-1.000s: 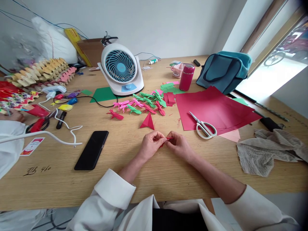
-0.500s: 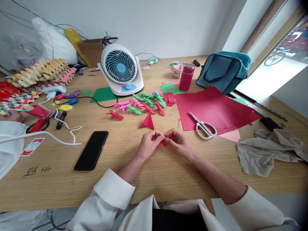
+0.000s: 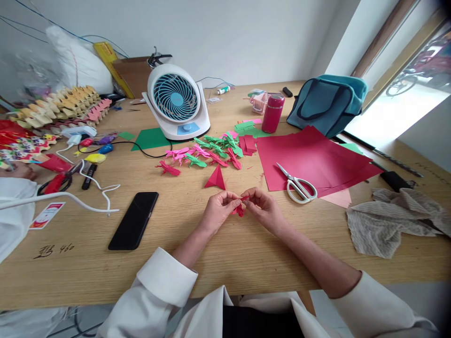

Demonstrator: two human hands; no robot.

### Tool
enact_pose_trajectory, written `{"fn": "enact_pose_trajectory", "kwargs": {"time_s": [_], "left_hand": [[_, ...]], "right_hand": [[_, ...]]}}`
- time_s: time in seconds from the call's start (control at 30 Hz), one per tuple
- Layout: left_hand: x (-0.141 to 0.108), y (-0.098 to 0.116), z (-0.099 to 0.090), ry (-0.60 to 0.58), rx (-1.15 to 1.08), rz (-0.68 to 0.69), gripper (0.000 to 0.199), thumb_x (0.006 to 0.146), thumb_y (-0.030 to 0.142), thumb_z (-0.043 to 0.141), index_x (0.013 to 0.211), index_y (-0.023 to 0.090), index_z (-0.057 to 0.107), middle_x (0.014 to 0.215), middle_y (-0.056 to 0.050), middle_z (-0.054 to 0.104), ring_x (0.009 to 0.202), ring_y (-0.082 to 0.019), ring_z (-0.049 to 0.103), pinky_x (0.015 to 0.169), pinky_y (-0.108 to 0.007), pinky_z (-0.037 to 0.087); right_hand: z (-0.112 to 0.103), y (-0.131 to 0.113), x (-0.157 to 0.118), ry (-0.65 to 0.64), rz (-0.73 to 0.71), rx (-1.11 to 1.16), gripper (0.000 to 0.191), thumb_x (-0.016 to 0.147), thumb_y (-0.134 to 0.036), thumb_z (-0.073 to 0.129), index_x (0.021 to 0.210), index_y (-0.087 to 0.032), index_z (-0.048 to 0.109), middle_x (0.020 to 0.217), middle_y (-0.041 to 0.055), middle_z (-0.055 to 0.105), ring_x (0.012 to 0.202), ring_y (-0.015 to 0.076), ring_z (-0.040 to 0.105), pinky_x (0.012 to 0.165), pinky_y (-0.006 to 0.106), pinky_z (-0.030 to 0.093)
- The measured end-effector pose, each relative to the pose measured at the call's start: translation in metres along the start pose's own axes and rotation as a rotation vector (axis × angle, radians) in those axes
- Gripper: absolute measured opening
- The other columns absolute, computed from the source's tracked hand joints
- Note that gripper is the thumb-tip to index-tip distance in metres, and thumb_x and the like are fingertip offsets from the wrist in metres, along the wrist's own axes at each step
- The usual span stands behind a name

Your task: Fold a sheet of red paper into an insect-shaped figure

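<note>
Between my fingertips is a small folded red paper piece (image 3: pixel 240 211), partly hidden by the fingers. My left hand (image 3: pixel 221 209) pinches it from the left, and my right hand (image 3: pixel 262 208) pinches its other side; both are closed just above the table. Just beyond my left hand lies a folded red paper triangle (image 3: pixel 216 178). Farther back is a loose pile of green, pink and red folded paper figures (image 3: pixel 214 149). White-handled scissors (image 3: pixel 299 186) rest partly on large red paper sheets (image 3: pixel 317 157) to the right.
A white fan (image 3: pixel 177 101) stands behind the figures, near a red bottle (image 3: pixel 273 113) and a blue bag (image 3: pixel 327 104). A black phone (image 3: pixel 134 220) lies left of my arm, a crumpled cloth (image 3: pixel 391 220) at right. Another person's sleeve (image 3: pixel 16 211) reaches in at far left.
My right fingers have shifted slightly on the folded red paper piece, and a little more of it shows below them. The other things on the table stay where they were.
</note>
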State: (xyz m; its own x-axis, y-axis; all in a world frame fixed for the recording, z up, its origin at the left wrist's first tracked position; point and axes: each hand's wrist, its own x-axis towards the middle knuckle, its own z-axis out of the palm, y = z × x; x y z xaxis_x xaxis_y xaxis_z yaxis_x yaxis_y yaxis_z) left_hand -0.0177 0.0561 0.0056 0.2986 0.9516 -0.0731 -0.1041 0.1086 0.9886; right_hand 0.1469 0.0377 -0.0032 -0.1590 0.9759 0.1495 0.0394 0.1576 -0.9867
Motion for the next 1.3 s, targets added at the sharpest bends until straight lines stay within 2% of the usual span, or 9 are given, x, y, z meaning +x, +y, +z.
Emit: {"fn": "enact_pose_trajectory", "kwargs": {"time_s": [0.37,0.6,0.8,1.03,1.17,1.3], "left_hand": [[-0.0009,-0.0011,0.0002,-0.011,0.027,-0.01,0.031,0.073,0.038,0.078,0.082,0.013,0.064,0.063,-0.001,0.067,0.056,-0.01,0.057,0.057,-0.022,0.042],[-0.0004,0.0022,0.0014,0.019,-0.042,-0.043,0.035,0.067,0.041,0.082,0.078,0.013,0.065,0.063,0.0,0.066,0.054,-0.008,0.053,0.056,-0.022,0.042],[-0.0002,0.0029,0.0012,0.009,-0.064,-0.09,0.038,0.063,0.043,0.085,0.077,0.013,0.067,0.065,-0.001,0.067,0.054,-0.008,0.053,0.056,-0.022,0.042],[-0.0013,0.0051,-0.0004,-0.012,-0.044,-0.104,0.036,0.065,0.042,0.083,0.078,0.013,0.066,0.064,0.0,0.066,0.054,-0.008,0.052,0.057,-0.022,0.042],[-0.0021,0.001,0.0004,-0.021,0.004,-0.028,0.032,0.071,0.04,0.08,0.08,0.014,0.063,0.066,-0.001,0.067,0.056,-0.01,0.058,0.058,-0.023,0.044],[-0.0035,-0.0021,0.0017,0.005,0.153,0.099,0.023,0.076,0.034,0.075,0.082,0.015,0.062,0.071,-0.001,0.069,0.062,-0.012,0.064,0.062,-0.023,0.048]], "right_hand": [[-0.0002,-0.005,-0.0005,0.018,0.025,-0.015,0.021,0.089,-0.041,0.059,0.087,-0.02,0.061,0.072,0.0018,0.061,0.064,0.0155,0.055,0.061,0.029,0.045],[0.0006,-0.0047,-0.0006,-0.04,0.02,0.022,0.026,0.088,-0.046,0.063,0.094,-0.021,0.061,0.079,0.0034,0.065,0.07,0.0167,0.06,0.07,0.031,0.049],[0.0,-0.0046,-0.0003,-0.007,-0.006,-0.007,0.024,0.089,-0.044,0.062,0.09,-0.02,0.063,0.078,0.0033,0.065,0.069,0.016,0.059,0.067,0.03,0.048],[-0.0007,-0.0051,-0.0002,0.003,-0.003,-0.046,0.02,0.089,-0.039,0.059,0.088,-0.02,0.064,0.077,0.0034,0.064,0.067,0.0156,0.057,0.065,0.029,0.047],[0.0002,-0.0018,-0.0004,0.034,0.01,0.004,0.012,0.084,-0.032,0.062,0.085,-0.021,0.061,0.075,0.0022,0.061,0.066,0.0152,0.056,0.062,0.029,0.046],[0.0018,0.0017,-0.0001,-0.008,0.033,0.114,0.017,0.083,-0.037,0.063,0.085,-0.021,0.058,0.072,0.0008,0.059,0.063,0.0151,0.056,0.062,0.03,0.047]]}}
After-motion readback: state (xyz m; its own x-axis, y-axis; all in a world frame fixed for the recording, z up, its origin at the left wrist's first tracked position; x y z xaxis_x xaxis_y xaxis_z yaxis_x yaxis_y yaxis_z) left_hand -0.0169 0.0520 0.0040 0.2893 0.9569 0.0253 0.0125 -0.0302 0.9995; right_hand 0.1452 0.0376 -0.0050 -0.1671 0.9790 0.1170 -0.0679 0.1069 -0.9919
